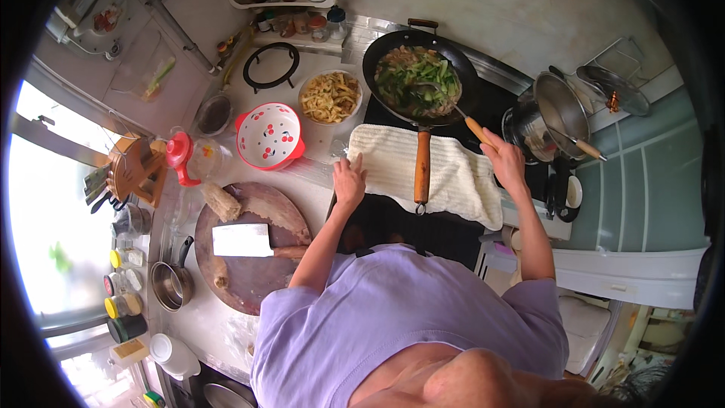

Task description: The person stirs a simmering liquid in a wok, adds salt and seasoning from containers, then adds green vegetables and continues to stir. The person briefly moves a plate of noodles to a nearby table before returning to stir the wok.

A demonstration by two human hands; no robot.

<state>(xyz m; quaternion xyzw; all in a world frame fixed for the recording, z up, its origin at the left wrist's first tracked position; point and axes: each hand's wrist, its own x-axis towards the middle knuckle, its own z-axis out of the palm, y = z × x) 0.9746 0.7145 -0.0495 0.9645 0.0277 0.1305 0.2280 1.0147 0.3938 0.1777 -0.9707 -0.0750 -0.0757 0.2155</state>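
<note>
My right hand (504,162) is closed around the wooden handle of a metal ladle or spatula (478,131), whose head lies among the food in the wok. Chopped greens and small pale pieces in liquid fill the black wok (467,88). Its wooden handle (422,170) points towards me over a cream ribbed towel (385,156). At the towel's left edge is my left hand (349,182), fingers apart; whether it touches the cloth I cannot tell. A bowl of yellowish cooked strips (330,98) stands left of the wok, near a red-rimmed bowl with cherry pattern (269,136).
A cleaver (242,239) lies on a round chopping board (255,283). Farther left stand a knife block (136,170) and a small saucepan (171,287). Right of the wok are a steel pot (562,105) and a lid (614,90). A black ring stand (271,66) is at the back.
</note>
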